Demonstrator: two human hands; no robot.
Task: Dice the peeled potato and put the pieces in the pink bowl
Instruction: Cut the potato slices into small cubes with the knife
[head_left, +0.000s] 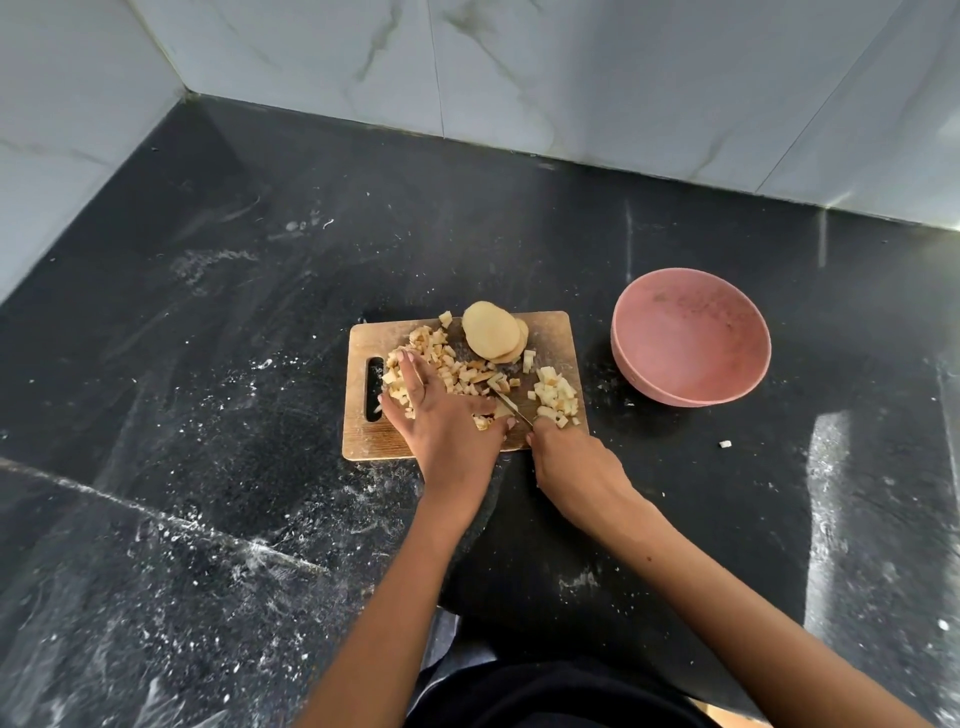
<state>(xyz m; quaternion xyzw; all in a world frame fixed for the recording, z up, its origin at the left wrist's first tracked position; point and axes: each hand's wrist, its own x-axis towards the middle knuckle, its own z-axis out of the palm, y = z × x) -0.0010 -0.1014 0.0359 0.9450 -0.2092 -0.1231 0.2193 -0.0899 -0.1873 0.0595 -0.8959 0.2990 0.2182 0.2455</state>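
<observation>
A wooden cutting board (550, 332) lies on the black counter. Diced potato pieces (452, 366) are spread over its left and middle, and a smaller heap (557, 396) sits at its right. Stacked potato slices (491, 332) rest at the far edge. My left hand (441, 421) lies flat, fingers spread, on the diced pieces. My right hand (569, 462) grips a knife whose blade (514, 408) points up-left across the board between the hands. The pink bowl (691, 338) stands to the right of the board and looks empty.
The black stone counter (260, 312) is dusted with white specks. One stray potato piece (725, 444) lies on it right of the board. Marble-tiled walls (519, 67) close off the back and left.
</observation>
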